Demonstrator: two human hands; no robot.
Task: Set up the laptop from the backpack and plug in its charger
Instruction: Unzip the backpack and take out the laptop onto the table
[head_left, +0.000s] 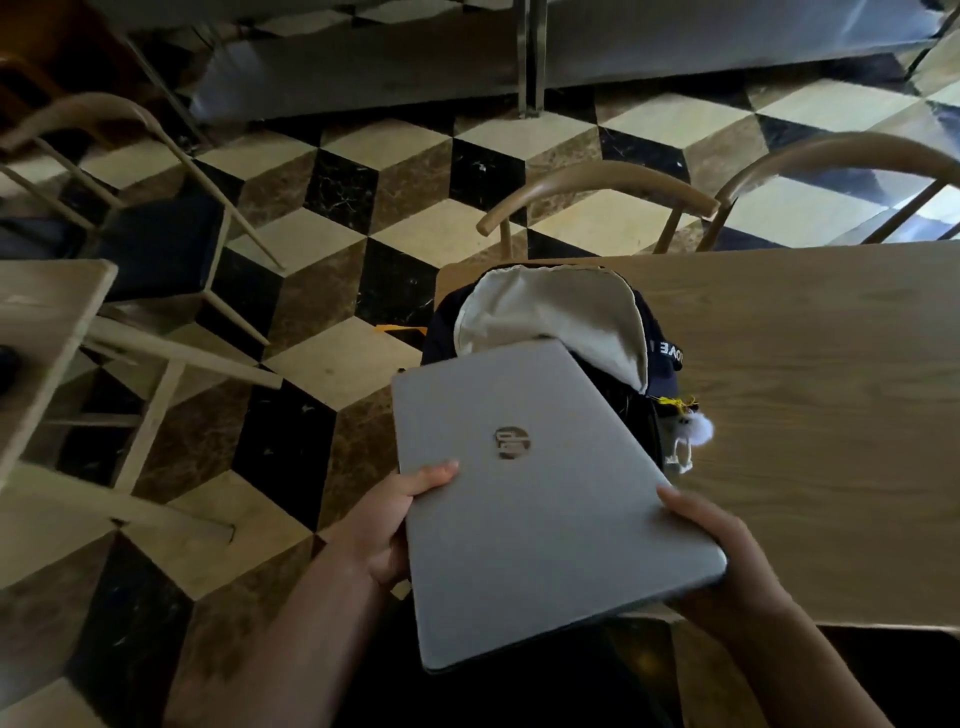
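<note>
A closed silver laptop (540, 499) with a round logo on its lid is held in the air over the left end of the wooden table (810, 405). My left hand (395, 525) grips its left edge, thumb on the lid. My right hand (727, 561) grips its near right corner. Behind the laptop lies a dark backpack (660, 358), its top flap open and the cream lining (550, 312) showing. The laptop's far edge overlaps the backpack's opening. A white fluffy charm (691, 426) hangs at the bag's side. No charger is in view.
Two curved-back wooden chairs (597, 187) stand at the table's far side. Another table (41, 332) and a chair with a dark seat (156, 244) stand at the left. The floor (332, 218) is patterned in black, brown and cream tiles.
</note>
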